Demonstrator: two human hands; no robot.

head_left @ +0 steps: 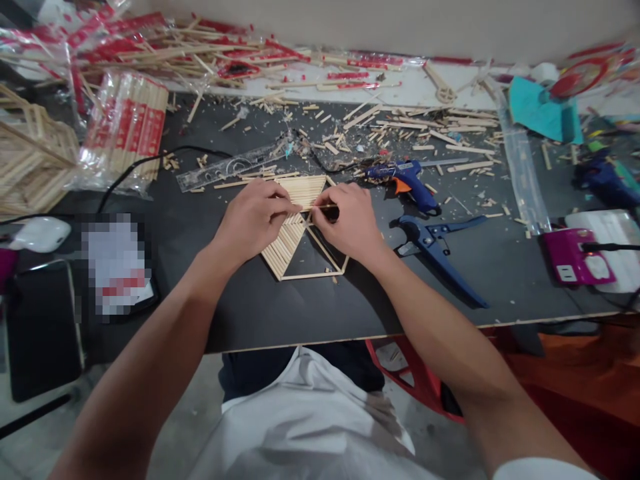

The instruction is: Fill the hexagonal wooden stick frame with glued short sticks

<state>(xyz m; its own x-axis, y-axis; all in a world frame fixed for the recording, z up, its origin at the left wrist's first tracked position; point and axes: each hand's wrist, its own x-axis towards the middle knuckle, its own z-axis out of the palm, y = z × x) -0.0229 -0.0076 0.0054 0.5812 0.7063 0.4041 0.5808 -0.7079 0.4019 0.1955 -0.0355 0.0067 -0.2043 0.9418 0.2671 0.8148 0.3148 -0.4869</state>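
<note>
A six-sided frame of wooden chopstick pieces (313, 275) lies flat on the dark tabletop. Its upper and left sections are filled with rows of sticks, while the lower and right sections show bare table between the struts. My left hand (257, 217) rests over the frame's left side, thumb and forefinger pinched near the centre. Opposite it, my right hand (350, 220) pinches at the middle too. A thin wooden stick (326, 207) runs between the fingertips of both hands, beside the filled upper section. The fingers partly hide the frame's centre.
A blue glue gun (413, 183) and blue cutter (440, 250) lie right of the frame. Behind are a clear ruler (230, 163) and scattered stick offcuts (420, 123). Wrapped chopsticks (125, 127), a phone (44, 327) and an earbud case (41, 233) sit left; a purple power adapter (577, 257) right.
</note>
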